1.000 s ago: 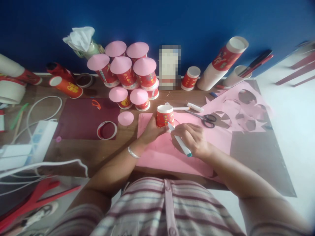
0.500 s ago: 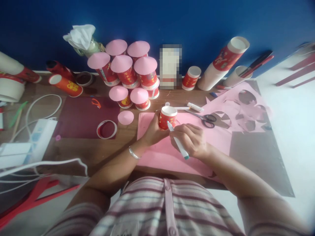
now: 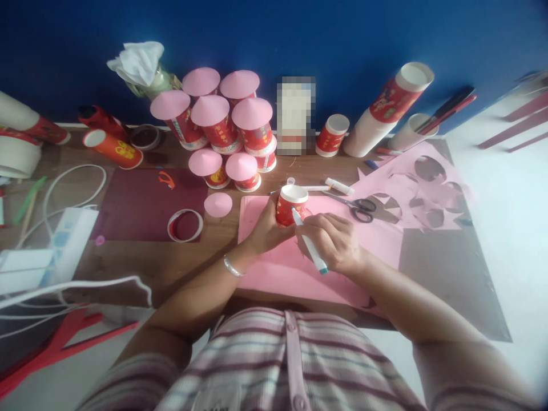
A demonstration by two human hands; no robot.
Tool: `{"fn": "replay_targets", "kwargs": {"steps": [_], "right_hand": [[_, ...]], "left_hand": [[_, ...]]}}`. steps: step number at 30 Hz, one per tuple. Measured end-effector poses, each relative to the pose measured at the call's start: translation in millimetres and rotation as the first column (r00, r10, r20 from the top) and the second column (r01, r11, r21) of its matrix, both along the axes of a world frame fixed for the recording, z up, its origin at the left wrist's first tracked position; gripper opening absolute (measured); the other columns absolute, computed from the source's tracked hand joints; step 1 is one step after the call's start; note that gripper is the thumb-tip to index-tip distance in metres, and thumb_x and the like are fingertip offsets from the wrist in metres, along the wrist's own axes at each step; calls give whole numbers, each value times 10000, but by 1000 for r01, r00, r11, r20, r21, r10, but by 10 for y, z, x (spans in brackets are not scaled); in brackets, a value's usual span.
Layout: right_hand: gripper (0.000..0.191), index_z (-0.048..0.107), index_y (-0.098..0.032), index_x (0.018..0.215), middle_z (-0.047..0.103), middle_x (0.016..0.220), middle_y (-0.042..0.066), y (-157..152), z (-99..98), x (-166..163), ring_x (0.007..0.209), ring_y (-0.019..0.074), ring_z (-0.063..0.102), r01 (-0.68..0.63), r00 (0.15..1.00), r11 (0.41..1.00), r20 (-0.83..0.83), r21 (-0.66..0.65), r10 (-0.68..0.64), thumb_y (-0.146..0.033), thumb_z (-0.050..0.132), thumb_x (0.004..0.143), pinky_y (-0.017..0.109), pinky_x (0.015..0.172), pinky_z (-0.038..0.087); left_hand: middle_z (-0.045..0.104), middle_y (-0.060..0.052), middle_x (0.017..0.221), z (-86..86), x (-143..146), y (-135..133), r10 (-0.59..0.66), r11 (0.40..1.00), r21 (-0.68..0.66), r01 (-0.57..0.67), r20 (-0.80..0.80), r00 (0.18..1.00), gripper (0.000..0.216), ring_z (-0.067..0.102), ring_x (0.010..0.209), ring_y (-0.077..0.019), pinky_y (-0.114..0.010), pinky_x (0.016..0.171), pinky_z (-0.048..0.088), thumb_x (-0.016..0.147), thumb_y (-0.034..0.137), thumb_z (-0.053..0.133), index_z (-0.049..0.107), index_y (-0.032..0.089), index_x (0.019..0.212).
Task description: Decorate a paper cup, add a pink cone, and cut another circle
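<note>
Pink sheet (image 3: 274,274): lies flat beneath both hands. Right hand (image 3: 333,242): fingers closed around white marker (image 3: 311,248), teal end toward the wrist, tip at the cup's side. Left hand (image 3: 266,228): fingers curled around red paper cup (image 3: 291,205), which stands on the sheet. Scissors (image 3: 354,207): flat, just beyond the right fingers. Pink cone (image 3: 218,204): left of the left fingers, apart. Cone-capped cups (image 3: 222,123): stacked well beyond, against blue wall (image 3: 342,34).

left hand (image 3: 264,228) and right hand (image 3: 333,242) curled closed, side by side.
</note>
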State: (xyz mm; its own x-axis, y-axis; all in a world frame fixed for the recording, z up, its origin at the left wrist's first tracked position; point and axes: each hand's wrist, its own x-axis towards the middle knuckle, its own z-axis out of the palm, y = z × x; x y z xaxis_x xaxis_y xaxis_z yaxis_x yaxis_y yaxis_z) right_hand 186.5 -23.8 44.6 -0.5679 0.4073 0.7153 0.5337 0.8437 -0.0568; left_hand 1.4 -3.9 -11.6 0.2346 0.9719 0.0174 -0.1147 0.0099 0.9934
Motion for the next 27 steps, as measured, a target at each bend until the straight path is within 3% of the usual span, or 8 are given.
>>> {"fn": "replay_targets", "kwargs": {"steps": [11,27], "right_hand": [[140,550,-204,985,641,775,10,-37,5,-15,636,142,561,-2,1000,998,10,-58,3,-69,567,954,285,558,440],[176,566,-187,989,643,766,9,-34,6,-6,615,146,568,-5,1000,998,-13,-66,5,-38,575,895,284,539,429]], "left_hand": [[658,-52,1061,25,9,42,35,997,76,-28,-96,995,675,650,898,-182,-292,732,550,677,447,953,501,204,1115],[665,-71,1051,89,-26,47,-4,998,56,10,-96,995,642,660,940,-209,-316,777,549,745,562,884,517,186,1114]]}}
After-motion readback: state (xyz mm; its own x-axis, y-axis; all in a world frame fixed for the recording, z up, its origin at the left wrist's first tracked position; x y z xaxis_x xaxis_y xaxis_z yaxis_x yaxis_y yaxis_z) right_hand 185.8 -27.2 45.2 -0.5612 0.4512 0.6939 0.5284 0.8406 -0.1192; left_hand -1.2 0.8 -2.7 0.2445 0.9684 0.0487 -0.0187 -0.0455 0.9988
